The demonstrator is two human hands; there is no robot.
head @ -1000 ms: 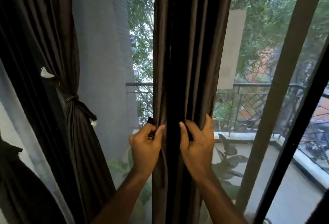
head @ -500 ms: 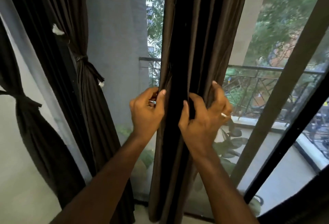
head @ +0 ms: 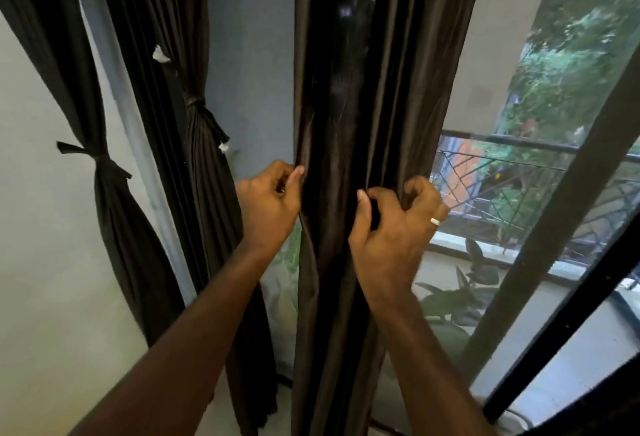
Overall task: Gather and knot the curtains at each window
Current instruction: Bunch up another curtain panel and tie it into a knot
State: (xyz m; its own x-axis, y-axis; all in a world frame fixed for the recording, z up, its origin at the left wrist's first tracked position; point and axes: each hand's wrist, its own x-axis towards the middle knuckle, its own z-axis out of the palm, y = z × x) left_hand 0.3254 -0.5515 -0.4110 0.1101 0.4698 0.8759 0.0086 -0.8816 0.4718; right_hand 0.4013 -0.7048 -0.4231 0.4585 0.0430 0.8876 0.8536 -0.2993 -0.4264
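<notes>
Right hand [head: 391,228] shifted outward | left hand [head: 268,203] pinching curtain [head: 363,106] edge

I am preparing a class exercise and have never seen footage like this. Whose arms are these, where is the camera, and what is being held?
There is no machine here. One wide-angle camera sits on a person's head, looking forward and down, so the two arms rising from the bottom edge are the wearer's own. The left hand pinches one edge of a dark brown curtain and the right hand, which wears a ring, grips folds of the same cloth. Further left hang two curtains already tied: a brown one and a black one. Behind the glass you can see a balcony railing and trees.
</notes>
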